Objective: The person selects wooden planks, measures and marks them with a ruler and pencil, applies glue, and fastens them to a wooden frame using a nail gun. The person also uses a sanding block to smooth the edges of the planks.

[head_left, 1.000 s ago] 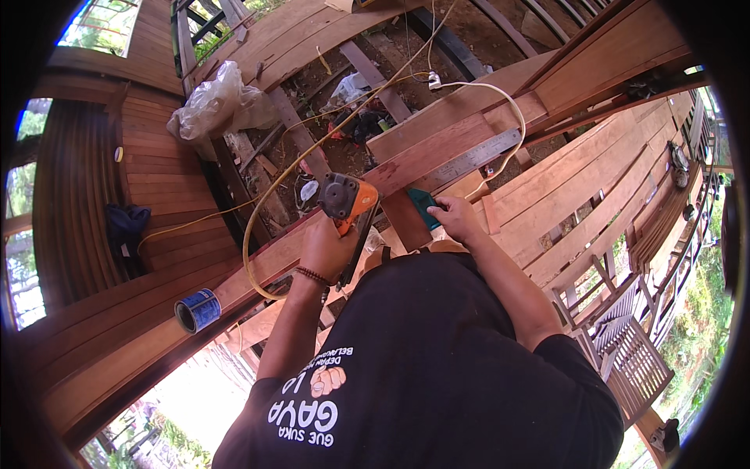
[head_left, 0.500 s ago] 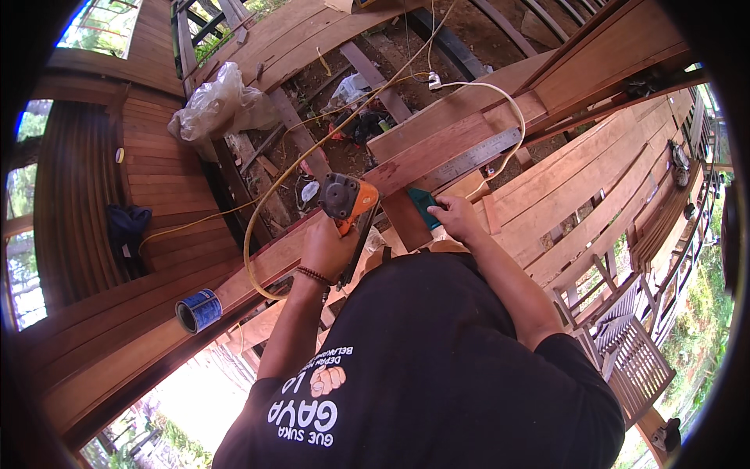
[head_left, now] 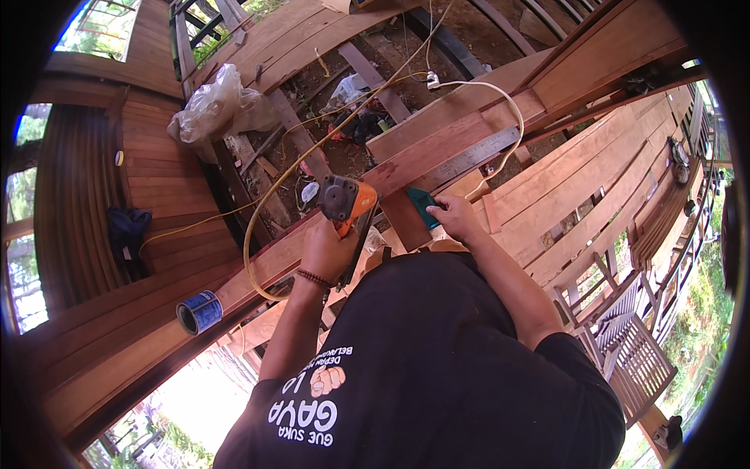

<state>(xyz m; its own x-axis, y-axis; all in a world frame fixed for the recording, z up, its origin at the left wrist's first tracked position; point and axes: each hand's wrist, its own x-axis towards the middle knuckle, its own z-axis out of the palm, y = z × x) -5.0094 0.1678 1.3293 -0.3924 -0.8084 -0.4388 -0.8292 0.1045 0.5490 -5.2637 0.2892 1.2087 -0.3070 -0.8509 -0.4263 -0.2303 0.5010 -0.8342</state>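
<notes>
My left hand grips an orange and grey power saw that rests on a long reddish wooden plank. My right hand holds the teal handle of a try square, just right of the saw. The square's steel blade lies along the plank's near edge. A yellow cable loops away from the saw to the left. A white cable curves over the plank behind my right hand. My black shirt hides the space below both hands.
A blue tin can lies on the beam at lower left. A plastic bag and a dark cloth sit on the left decking. Open joists with dirt below lie ahead. Stacked planks and wooden chairs fill the right.
</notes>
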